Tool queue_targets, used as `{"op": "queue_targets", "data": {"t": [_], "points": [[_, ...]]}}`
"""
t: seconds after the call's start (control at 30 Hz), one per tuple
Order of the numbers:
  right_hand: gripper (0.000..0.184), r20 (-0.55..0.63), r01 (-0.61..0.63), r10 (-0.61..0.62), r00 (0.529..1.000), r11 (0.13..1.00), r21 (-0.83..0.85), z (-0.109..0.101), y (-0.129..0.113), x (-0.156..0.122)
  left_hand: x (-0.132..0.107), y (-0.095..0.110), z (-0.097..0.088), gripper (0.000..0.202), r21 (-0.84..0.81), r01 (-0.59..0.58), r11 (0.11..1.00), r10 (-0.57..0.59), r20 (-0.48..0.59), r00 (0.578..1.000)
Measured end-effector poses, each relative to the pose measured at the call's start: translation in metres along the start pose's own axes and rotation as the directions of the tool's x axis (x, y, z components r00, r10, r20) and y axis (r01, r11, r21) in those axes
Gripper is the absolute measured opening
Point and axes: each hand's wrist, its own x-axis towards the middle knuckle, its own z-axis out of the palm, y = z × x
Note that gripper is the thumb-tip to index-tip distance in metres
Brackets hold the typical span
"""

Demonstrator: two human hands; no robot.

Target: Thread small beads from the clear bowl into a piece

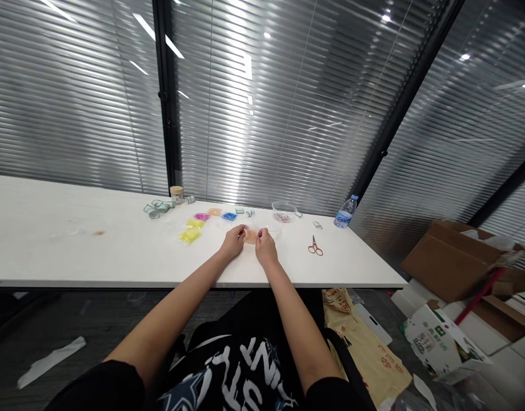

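My left hand (233, 241) and my right hand (265, 246) meet over the white table (73, 245), fingers pinched on a small clear bag of orange beads (251, 235) held between them. Beyond the hands lie more small bags: yellow (190, 235), pink (201, 217), orange (214, 212) and blue (229, 216). A clear plastic bowl (283, 212) stands a little past my right hand. Red-handled scissors (315, 246) lie to the right of my right hand.
A water bottle (345, 212) stands at the table's far right. Small spools (158, 207) and a little jar (176, 193) sit at the back left. Cardboard boxes (442, 257) and a yellow paper bag (365, 342) fill the floor on the right. Window blinds rise behind the table.
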Motion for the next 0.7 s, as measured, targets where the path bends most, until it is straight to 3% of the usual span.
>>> {"op": "queue_targets", "data": {"t": [0.33,0.7], "points": [[0.031,0.041,-0.093,0.096,0.995,0.992,-0.083,-0.008,-0.007,-0.004,0.0,-0.003,0.002,0.031,0.0,0.017,1.0,-0.017,-0.018,1.0],[0.031,0.094,-0.094,0.11,0.99,0.983,-0.157,-0.011,-0.01,-0.003,-0.004,0.006,0.002,0.034,0.012,-0.022,1.0,0.022,0.037,0.999]]}}
